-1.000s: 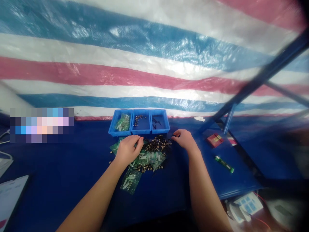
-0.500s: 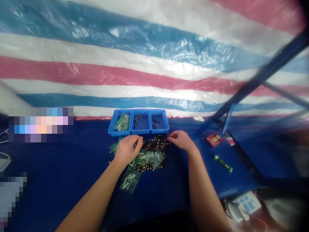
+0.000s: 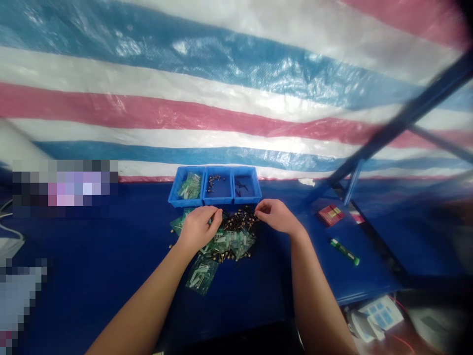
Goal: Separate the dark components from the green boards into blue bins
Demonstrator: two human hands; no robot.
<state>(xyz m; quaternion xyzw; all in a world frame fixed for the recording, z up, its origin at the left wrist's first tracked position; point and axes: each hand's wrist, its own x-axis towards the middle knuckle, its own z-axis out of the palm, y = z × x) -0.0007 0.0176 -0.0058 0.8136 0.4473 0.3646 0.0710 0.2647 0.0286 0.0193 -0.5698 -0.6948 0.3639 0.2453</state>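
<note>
My left hand [image 3: 199, 228] is over the left side of a pile, its fingers curled and pressed together; what they hold, if anything, is hidden. At the pile's right edge my right hand [image 3: 278, 216] pinches thumb and finger together at the small dark screw-like pieces [image 3: 242, 217]; I cannot make out what is between them. Clear greenish bags [image 3: 223, 240] with white strips inside lie in front of those pieces. Another such bag [image 3: 201, 277] rests nearest me. Brass-coloured bits [image 3: 225, 256] are scattered along the pile's front.
Behind the pile stand three joined blue bins: the left bin [image 3: 171, 199] holds bags, the middle bin [image 3: 221, 193] small brassy pieces, the right bin [image 3: 252, 190] thin dark pieces. A red box [image 3: 330, 215] and a green tube [image 3: 345, 252] lie rightward, near a blue metal frame [image 3: 388, 130].
The view has shifted slightly, so the bins and pile appear a little further right. Both hands stay at the pile, with the right hand marginally closer to the left.
</note>
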